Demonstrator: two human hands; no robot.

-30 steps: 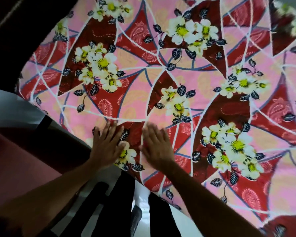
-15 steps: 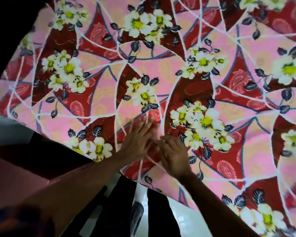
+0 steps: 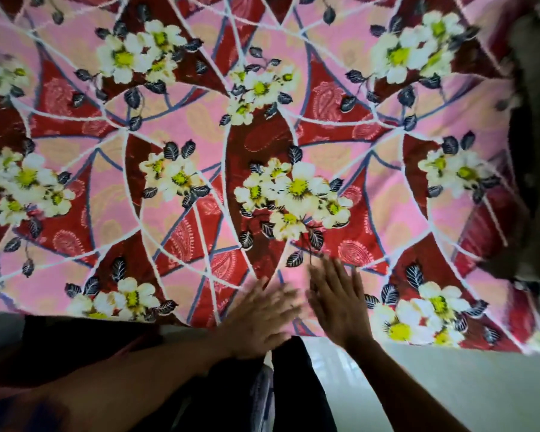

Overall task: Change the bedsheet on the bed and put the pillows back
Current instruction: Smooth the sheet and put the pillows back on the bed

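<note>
No readable text, labels, brands or numbers anywhere.

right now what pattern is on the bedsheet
The bedsheet has pink and dark red panels, white curving lines, and white, yellow-centred flowers with dark leaves, seen in the head view.

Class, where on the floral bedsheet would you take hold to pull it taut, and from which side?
Likely its near edge, pinched from the person's side: a free border right by the left hand and right hand; elsewhere the bedsheet lies flat, offering no grip.
</note>
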